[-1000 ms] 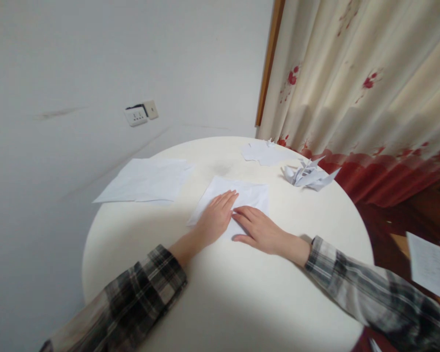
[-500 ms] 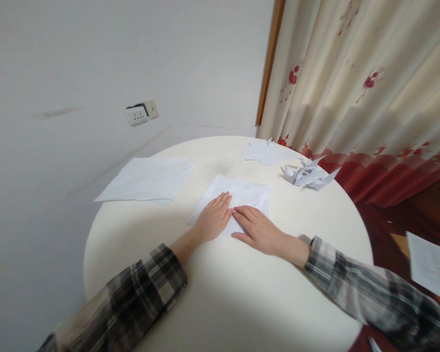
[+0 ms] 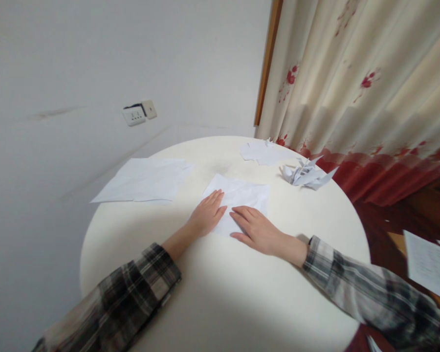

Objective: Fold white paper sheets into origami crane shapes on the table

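A white sheet of paper (image 3: 242, 194), roughly square and lightly creased, lies flat on the round white table (image 3: 212, 293). My left hand (image 3: 207, 213) rests on the left part of the sheet, fingers stretched out and pointing away from me. On its lower right part lies my right hand (image 3: 254, 230), palm down, with the fingers extended and the thumb apart. A narrow gap of bare paper shows between the two hands. Parts of the sheet's left and right edges are hidden under them.
Larger white sheets (image 3: 143, 180) lie at the table's left edge, slightly overhanging. Folded paper pieces (image 3: 308, 174) sit at the right, with flat paper scraps (image 3: 262, 151) behind them. A wall socket (image 3: 134, 116), a patterned curtain (image 3: 352, 98) and a written page (image 3: 429, 264) surround the table.
My left hand has slid a little to the left across the paper, away from my right hand, opening a gap between them. My right hand has stayed nearly still.
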{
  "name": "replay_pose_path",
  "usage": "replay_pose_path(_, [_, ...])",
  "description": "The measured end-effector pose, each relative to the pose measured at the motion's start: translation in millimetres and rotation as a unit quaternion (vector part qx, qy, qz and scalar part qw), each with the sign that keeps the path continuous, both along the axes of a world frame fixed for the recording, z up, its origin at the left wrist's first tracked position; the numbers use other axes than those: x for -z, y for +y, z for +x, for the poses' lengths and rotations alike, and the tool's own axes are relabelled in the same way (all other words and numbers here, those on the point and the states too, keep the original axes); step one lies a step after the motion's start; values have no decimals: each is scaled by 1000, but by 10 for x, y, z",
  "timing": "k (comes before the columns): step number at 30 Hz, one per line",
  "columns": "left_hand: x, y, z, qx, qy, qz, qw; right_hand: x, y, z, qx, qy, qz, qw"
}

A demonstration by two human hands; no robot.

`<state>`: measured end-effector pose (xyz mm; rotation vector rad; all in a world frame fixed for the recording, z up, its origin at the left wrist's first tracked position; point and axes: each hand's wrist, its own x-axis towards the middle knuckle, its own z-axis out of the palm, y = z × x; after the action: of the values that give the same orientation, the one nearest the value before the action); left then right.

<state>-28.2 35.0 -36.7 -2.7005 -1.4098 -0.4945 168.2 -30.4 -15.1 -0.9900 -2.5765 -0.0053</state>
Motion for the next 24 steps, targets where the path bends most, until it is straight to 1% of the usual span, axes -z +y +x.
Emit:
replay_pose_path(5, [24, 20, -27, -5, 0, 4, 1000, -15, -1, 0, 3, -4, -6, 1000])
replay_pose_path(15, [-15, 85, -172, -1, 25, -13, 1000, 10, -8, 54, 3, 1, -8, 1000])
replay_pose_path(19, [-15, 103, -217, -13, 36, -16, 999, 21, -6, 63, 4, 3, -7, 1000])
replay_pose_path(24, [6, 107, -235, -17, 47, 1, 999, 18, -9, 67, 2, 3, -6, 1000])
